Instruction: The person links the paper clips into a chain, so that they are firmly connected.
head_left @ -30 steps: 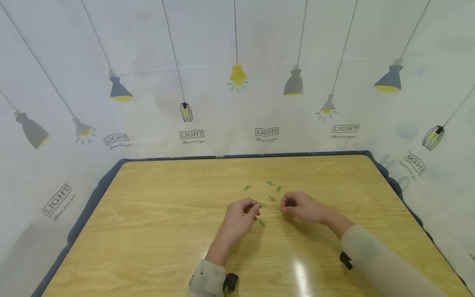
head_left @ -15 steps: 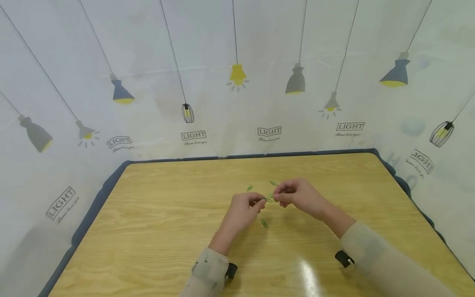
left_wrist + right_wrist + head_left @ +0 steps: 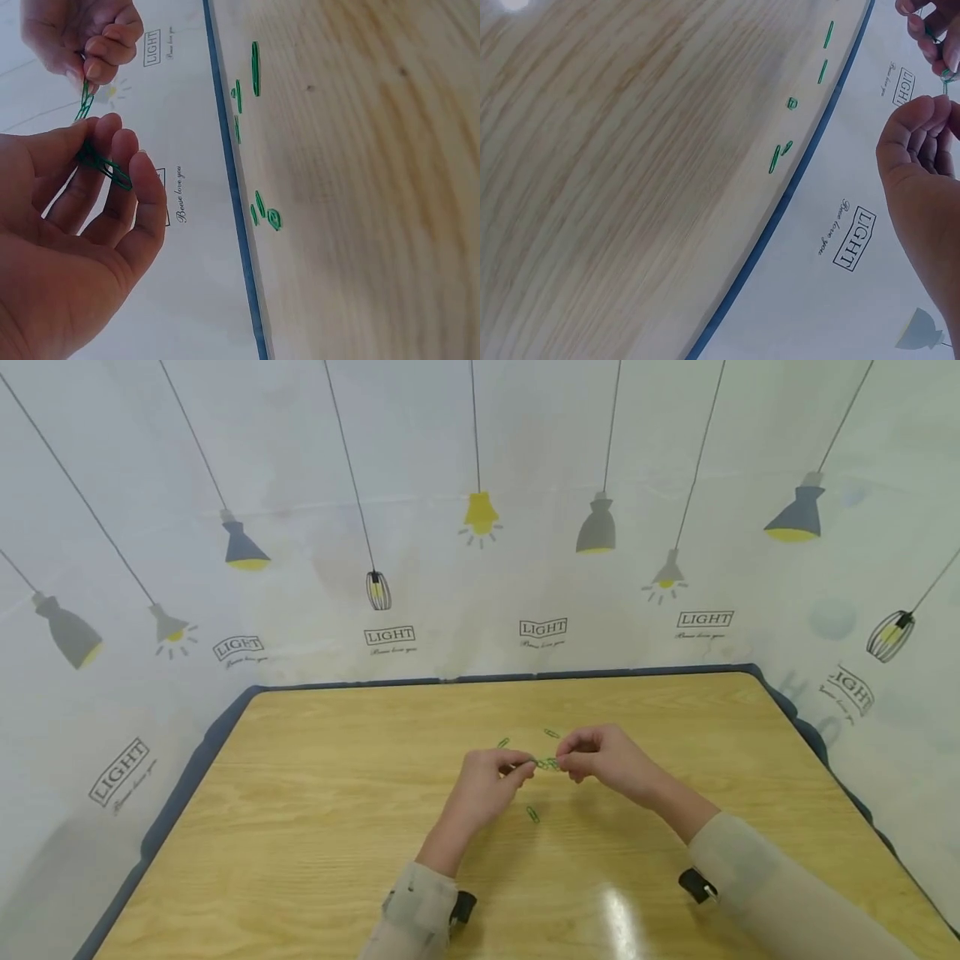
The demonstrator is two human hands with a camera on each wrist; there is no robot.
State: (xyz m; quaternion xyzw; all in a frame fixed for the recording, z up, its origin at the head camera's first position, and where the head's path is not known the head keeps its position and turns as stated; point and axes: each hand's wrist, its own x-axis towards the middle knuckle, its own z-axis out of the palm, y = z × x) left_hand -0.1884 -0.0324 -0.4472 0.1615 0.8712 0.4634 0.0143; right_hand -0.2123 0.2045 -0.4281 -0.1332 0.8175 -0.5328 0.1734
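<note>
Both hands meet above the table in the head view. My left hand (image 3: pixel 486 787) pinches a green paper clip between thumb and forefinger. More linked-looking green paper clips (image 3: pixel 106 166) lie against its fingers in the left wrist view. My right hand (image 3: pixel 611 766) pinches a green paper clip (image 3: pixel 85 97) that reaches across the small gap to the left fingertips. Whether the clips are hooked together there cannot be made out. Loose green paper clips lie on the table around the hands: one behind the left hand (image 3: pixel 504 742), another farther back (image 3: pixel 551 733), and one in front (image 3: pixel 532 814).
The wooden table (image 3: pixel 322 827) has a dark blue edging (image 3: pixel 487 677) along its back and sides. White walls printed with lamps (image 3: pixel 596 527) rise behind and beside it. In the right wrist view, several loose clips lie near the table's edge (image 3: pixel 769 232).
My right hand has moved left and slightly away, bringing its clip up to the left fingertips. The hands were apart a second ago. Over the last half second they have barely moved.
</note>
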